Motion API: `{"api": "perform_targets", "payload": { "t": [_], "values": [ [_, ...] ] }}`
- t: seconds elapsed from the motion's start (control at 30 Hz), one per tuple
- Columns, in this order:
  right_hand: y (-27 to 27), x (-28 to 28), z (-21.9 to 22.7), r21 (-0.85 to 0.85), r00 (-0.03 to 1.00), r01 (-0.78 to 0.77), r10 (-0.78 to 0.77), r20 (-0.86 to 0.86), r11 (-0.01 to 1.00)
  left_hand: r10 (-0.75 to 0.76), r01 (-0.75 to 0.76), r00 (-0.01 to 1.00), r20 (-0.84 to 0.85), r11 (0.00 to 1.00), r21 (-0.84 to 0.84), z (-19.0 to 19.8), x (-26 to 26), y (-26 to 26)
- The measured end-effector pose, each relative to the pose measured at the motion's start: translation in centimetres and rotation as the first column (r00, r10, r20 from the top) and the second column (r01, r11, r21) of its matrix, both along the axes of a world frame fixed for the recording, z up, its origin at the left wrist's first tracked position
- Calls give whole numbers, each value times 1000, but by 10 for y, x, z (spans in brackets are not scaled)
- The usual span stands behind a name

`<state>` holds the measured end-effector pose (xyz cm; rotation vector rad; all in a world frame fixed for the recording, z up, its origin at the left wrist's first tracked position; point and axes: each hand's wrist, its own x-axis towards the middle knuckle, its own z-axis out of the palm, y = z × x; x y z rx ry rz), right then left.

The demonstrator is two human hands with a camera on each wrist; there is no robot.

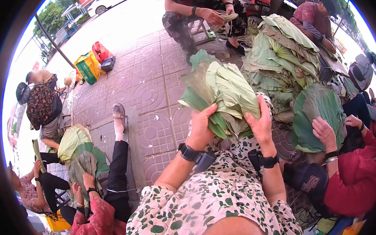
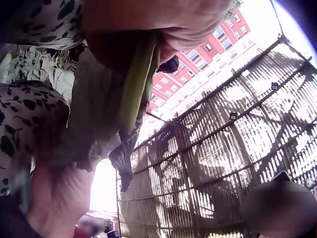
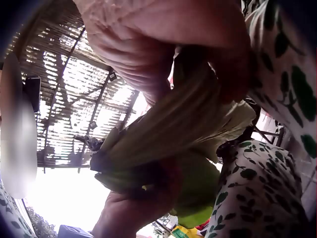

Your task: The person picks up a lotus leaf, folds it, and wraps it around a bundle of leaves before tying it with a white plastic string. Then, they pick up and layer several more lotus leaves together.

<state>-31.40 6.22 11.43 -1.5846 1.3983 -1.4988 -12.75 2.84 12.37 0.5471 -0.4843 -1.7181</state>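
Observation:
Both hands hold a bundle of folded lotus leaves (image 1: pixel 233 89) in front of the lap, its broad ends fanned away from the body. On its near left side the left hand (image 1: pixel 201 127) grips it, thumb lying on top. The right hand (image 1: pixel 260 123) grips the near right side, also with the thumb uppermost. Pale green layers lie over darker green and brownish ones. From below, the right wrist view shows the gathered, pleated leaf end (image 3: pixel 158 124) between the hands. A folded green leaf edge (image 2: pixel 138 84) sticks out under the left hand in the left wrist view.
A tall pile of lotus leaves (image 1: pixel 281 56) stands ahead right on the paving (image 1: pixel 149 90). Close by at right, a person in red (image 1: pixel 353 178) handles a large leaf (image 1: pixel 316 113). Others sit left and ahead. A yellow-green bag (image 1: pixel 88 68) stands farther left.

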Motion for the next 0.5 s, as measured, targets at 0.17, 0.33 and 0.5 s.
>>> {"api": "perform_targets", "payload": {
  "t": [0.17,0.33,0.5],
  "values": [
    [3,17,-10,139,945,-104,141,-294,985,-8,12,999,49,997,-73,8,12,13],
    [-12,31,-29,180,802,-329,174,571,927,-200,200,979,-39,980,-5,5,24,14],
    [-3,1,-83,-62,651,-140,139,746,988,-179,180,982,-57,983,19,4,23,2]
  ]
}}
